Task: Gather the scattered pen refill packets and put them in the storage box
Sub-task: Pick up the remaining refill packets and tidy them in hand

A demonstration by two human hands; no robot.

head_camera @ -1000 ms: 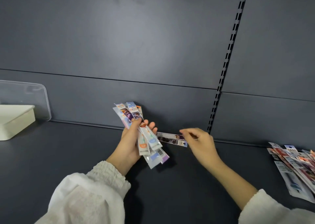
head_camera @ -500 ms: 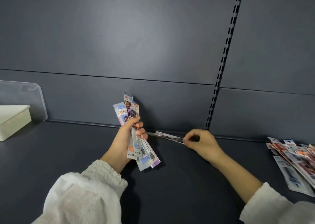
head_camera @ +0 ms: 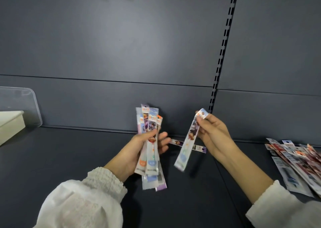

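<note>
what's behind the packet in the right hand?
A loose packet lying flat on the shelf; both its ends show. The held packet covers its middle.

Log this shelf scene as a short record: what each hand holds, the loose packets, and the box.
left hand: grips bundle of packets
right hand: pinches single packet near its top end, in the air
loose packet: flat on shelf, between the hands
pile of packets: far right on shelf
storage box: white, far left; clear lid upright behind it
</note>
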